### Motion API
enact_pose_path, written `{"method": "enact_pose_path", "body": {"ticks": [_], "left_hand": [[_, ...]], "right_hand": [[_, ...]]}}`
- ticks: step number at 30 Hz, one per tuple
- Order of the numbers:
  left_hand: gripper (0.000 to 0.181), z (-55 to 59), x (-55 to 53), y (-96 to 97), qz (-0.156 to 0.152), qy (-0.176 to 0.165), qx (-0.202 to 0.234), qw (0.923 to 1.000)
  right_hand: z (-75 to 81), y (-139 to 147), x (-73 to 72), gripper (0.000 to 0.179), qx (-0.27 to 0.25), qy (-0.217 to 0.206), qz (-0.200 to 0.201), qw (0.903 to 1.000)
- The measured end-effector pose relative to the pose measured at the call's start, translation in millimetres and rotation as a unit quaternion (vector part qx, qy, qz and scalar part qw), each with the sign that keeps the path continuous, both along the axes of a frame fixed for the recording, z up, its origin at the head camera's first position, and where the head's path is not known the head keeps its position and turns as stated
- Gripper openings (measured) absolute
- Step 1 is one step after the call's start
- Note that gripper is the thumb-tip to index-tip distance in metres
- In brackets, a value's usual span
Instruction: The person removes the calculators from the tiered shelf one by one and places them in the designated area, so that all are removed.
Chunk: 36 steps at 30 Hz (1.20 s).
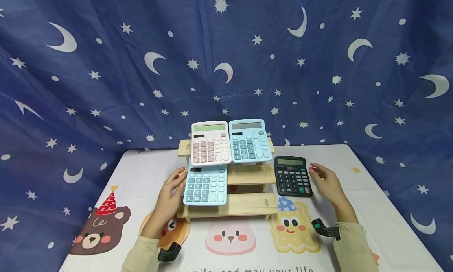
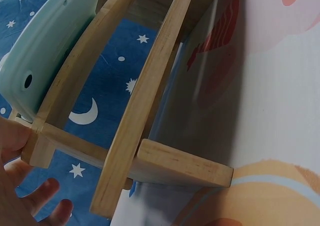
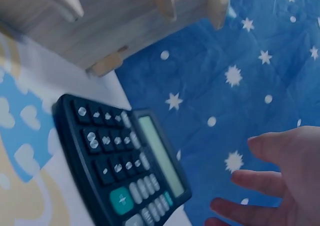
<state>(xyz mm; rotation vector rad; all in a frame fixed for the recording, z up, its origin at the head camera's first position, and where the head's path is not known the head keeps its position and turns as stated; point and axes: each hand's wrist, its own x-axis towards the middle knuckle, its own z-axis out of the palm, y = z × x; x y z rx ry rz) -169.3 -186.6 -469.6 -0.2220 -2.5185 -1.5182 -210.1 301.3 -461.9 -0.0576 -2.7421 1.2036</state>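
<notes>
My left hand is at the left end of a wooden tiered stand, beside a light-blue calculator leaning on its lower tiers. In the left wrist view its fingers are spread, with one digit against the end of a slat. To the right of the stand, a black calculator lies on the table, keys up. My right hand is just off its right edge, fingers relaxed and holding nothing; the right wrist view shows a gap between the fingers and the black calculator.
On the top tier a white-pink calculator and a second light-blue calculator lean side by side. A white cartoon-print cloth covers the table. Behind stands a blue star-and-moon curtain.
</notes>
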Motion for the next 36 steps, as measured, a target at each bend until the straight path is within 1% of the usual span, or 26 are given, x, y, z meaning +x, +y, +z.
{"method": "enact_pose_path", "body": {"ticks": [4,8,11,15,18,22,25,30,34,36], "left_hand": [[0.040,-0.1,-0.2,-0.3,0.001,-0.001,0.002,1.0000],[0.040,-0.3,-0.6,-0.3,0.000,-0.002,0.003,1.0000],[0.040,-0.2,-0.6,-0.3,0.000,-0.003,0.003,1.0000],[0.040,0.0,-0.2,-0.6,-0.002,-0.004,0.004,1.0000],[0.040,-0.6,-0.6,-0.5,-0.003,-0.004,0.005,1.0000],[0.040,-1.4,-1.1,-0.5,-0.004,-0.003,0.006,1.0000],[0.040,-1.4,-0.9,-0.6,-0.004,-0.001,0.006,1.0000],[0.040,-0.7,-0.4,-0.2,-0.004,0.001,0.006,1.0000],[0.041,-1.1,-0.5,-0.1,-0.003,0.001,0.009,1.0000],[0.040,-1.6,-0.8,0.0,-0.003,-0.001,0.009,1.0000]], "right_hand": [[11.8,-5,4.2,0.050,-0.023,0.016,0.001,0.9996],[23.5,-9,9.7,0.051,-0.086,0.022,0.030,0.9956],[31.4,-11,14.9,0.051,-0.128,0.032,0.056,0.9898],[40.7,-16,21.0,0.051,-0.166,0.049,0.091,0.9806],[47.7,-23,24.2,0.050,-0.186,0.059,0.120,0.9733],[56.4,-35,28.1,0.048,-0.202,0.053,0.160,0.9648],[61.3,-45,31.6,0.046,-0.218,0.044,0.189,0.9566],[63.5,-65,35.3,0.038,-0.229,0.038,0.230,0.9450],[55.2,-86,35.1,0.039,-0.228,0.023,0.260,0.9380],[49.9,-97,35.3,0.040,-0.232,0.013,0.278,0.9321]]}}
